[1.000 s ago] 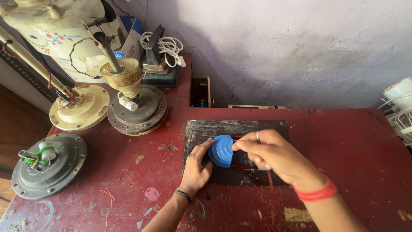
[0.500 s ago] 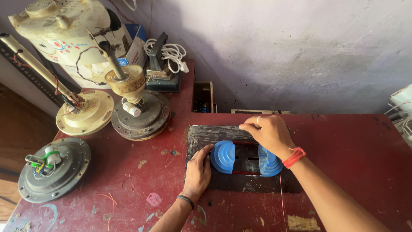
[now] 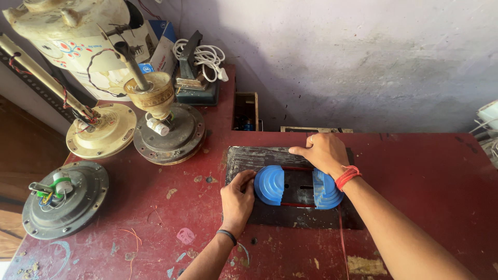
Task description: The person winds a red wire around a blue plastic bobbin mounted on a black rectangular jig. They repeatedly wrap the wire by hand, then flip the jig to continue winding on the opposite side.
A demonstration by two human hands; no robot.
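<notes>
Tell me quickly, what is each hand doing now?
Left hand: fingers rest against the left blue stepped piece; a real grip cannot be told.
Right hand: lies over the right blue stepped piece, grip cannot be told.

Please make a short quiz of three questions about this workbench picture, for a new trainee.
1. True or false: the two blue stepped pieces touch each other.
2. Which hand rests on the right blue piece? A) left hand B) right hand C) neither
3. Fill in: the thin strands that run between the blue pieces are ____ in colour.

Key
1. False: a gap lies between them, over the dark plate.
2. B: the right hand covers its top; the left hand is at the left piece.
3. Red, the wire.
</notes>
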